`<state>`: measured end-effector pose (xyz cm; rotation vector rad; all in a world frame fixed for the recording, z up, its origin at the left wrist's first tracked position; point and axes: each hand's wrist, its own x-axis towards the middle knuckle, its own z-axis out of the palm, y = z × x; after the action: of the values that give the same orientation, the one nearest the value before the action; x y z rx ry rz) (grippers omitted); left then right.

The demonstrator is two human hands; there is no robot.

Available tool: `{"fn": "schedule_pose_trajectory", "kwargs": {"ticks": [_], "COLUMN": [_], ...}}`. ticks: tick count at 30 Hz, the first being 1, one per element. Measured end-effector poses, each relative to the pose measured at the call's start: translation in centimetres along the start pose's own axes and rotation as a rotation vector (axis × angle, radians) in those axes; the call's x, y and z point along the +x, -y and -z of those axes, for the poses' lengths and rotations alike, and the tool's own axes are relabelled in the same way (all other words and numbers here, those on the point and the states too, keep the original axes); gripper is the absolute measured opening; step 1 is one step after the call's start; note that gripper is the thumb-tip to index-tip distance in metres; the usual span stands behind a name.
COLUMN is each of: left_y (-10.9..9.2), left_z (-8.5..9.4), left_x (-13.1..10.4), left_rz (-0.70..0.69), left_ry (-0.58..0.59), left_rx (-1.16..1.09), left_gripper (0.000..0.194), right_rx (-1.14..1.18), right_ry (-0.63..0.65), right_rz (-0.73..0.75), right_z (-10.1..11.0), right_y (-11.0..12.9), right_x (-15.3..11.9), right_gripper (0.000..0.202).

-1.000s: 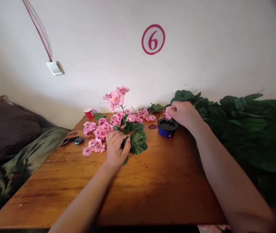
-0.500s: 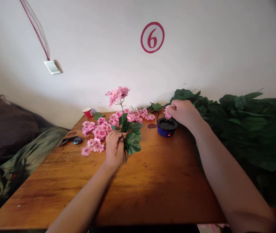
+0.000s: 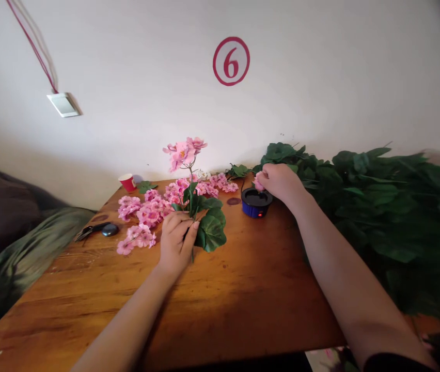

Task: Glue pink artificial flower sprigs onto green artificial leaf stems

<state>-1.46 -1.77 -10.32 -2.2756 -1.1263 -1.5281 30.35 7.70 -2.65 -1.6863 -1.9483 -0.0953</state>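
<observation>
My left hand (image 3: 176, 237) is closed round the green stem of an artificial flower (image 3: 184, 154), which stands upright with pink blossoms on top and broad green leaves beside my fingers. Pinched in my right hand (image 3: 280, 181) is a pink blossom (image 3: 259, 182), held just over the rim of a small blue pot (image 3: 256, 209). This pot has a black top, a dark inside and a lit red light on its front. Whether the blossom touches the pot's contents I cannot tell.
Loose pink blossoms (image 3: 150, 212) lie across the wooden table (image 3: 220, 305). A red and white paper cup (image 3: 127, 182) and a dark round object with a cord (image 3: 109, 229) are at the left. Green leaves (image 3: 382, 206) are heaped at the right, and a wall (image 3: 146, 77) rises behind.
The whole view has shifted, so the table things sit further left. My left hand still grips the flower stem, and my right hand still holds the blossom at the pot.
</observation>
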Motion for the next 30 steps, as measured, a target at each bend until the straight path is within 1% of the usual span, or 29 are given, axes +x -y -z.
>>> {"fn": "schedule_pose_trajectory", "kwargs": {"ticks": [5, 8, 12, 16, 25, 30], "left_y": [0.5, 0.5, 0.1, -0.1, 0.1, 0.0], "left_z": [0.6, 0.6, 0.3, 0.2, 0.2, 0.2], "left_x": [0.0, -0.3, -0.5, -0.5, -0.4, -0.4], "left_rz": [-0.061, -0.090, -0.115, -0.123, -0.116, -0.083], "left_ry": [-0.043, -0.021, 0.002, 0.000, 0.010, 0.011], "left_rx": [0.174, 0.232, 0.221, 0.204, 0.163, 0.156], "left_gripper": [0.011, 0.006, 0.004, 0.004, 0.004, 0.006], "right_rx": [-0.019, -0.034, -0.072, -0.113, -0.138, -0.128], "right_ry": [0.048, 0.076, 0.135, 0.146, 0.158, 0.154], "right_rz": [0.010, -0.003, -0.036, -0.049, -0.059, -0.053], "right_z": [-1.4, -2.3, -3.4, -4.1, -4.7, -4.9], "right_y": [-0.6, -0.8, -1.2, -1.6, -1.7, -2.0], "right_x": [0.4, 0.8, 1.2, 1.4, 1.4, 1.5], "right_gripper": [0.023, 0.024, 0.025, 0.028, 0.028, 0.027]}}
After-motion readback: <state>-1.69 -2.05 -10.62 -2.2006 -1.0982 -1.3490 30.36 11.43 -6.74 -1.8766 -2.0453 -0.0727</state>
